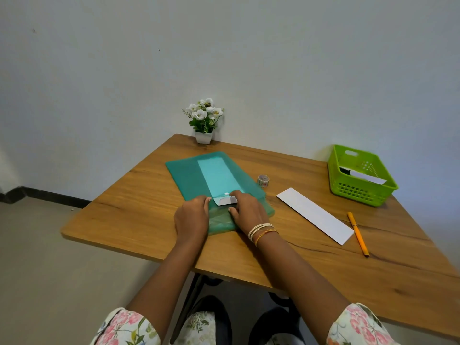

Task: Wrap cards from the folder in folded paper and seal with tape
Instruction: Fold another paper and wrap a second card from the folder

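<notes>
Both hands (191, 215) (245, 210) — on folder (189, 175)

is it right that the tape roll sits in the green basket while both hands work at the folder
Not quite. The head view shows the tape roll on the table, between the folder and green basket. Both hands, left and right, do work at the folder.

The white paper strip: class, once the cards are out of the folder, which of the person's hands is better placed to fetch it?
Probably the right hand. The white paper strip lies on the table to the right of the green folder, nearer that hand; the left hand would have to cross over.
</notes>
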The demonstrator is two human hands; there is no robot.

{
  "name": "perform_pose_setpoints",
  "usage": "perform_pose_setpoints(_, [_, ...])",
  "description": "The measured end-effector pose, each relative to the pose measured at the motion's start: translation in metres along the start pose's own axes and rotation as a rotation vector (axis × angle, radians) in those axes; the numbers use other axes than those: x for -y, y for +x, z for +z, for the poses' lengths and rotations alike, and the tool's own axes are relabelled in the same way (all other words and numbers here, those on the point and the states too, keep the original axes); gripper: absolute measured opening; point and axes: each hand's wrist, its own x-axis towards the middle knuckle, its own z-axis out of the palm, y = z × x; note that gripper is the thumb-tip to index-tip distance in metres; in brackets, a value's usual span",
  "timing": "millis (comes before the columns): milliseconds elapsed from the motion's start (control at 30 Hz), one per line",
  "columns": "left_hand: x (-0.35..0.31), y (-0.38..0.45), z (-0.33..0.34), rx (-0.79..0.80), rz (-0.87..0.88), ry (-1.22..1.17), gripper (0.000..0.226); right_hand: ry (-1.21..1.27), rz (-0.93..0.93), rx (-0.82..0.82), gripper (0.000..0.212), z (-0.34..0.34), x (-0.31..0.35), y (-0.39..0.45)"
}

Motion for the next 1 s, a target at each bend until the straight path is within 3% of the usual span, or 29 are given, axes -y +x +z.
perform_pose_setpoints(233, [0.000,0.000,-0.001,0.006,0.006,0.031,0.028,-0.027,-0.101,-0.102,0.022,0.006,-0.004,-0.008])
perform_pose_setpoints(467, [-0.002,-0.002,-0.003,-0.008,0.051,0.045,0.024,-0.169,-0.173,0.134,0.041,0.000,-0.005,0.000])
perform_pose_setpoints(567, [-0.002,-0.002,-0.002,-0.004,0.047,0.051,0.025,-0.206,-0.166,0.161,0.045,-0.005,-0.005,-0.001])
perform_pose_setpoints(833, [0.001,0.002,0.006,0.075,0.091,0.075,0.022,-0.290,-0.261,0.000,0.023,-0.001,-0.018,-0.021])
perform_pose_setpoints(1000, [0.001,0.001,0.006,0.064,0.081,0.052,0.019,-0.332,-0.338,0.038,0.027,-0.004,-0.021,-0.011])
